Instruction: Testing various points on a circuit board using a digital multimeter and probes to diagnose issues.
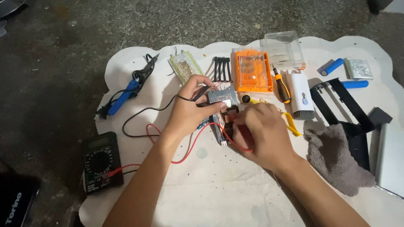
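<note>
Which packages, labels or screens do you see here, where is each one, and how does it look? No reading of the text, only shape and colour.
Multimeter: left edge of the white mat, black, with a dark rectangular screen above a round dial.
Bit case: top centre, flat orange rectangle.
Clear plastic lid: right of the bit case, transparent box shape.
Black object with white lettering: bottom left corner, on the floor.
Silver pouch: top right, small shiny rectangle.

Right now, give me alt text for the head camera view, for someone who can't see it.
Over a white mat, the left hand holds a black probe and the right hand a red one against a small battery pack. A black multimeter, blue soldering iron and orange screwdriver-bit case lie around.
</note>
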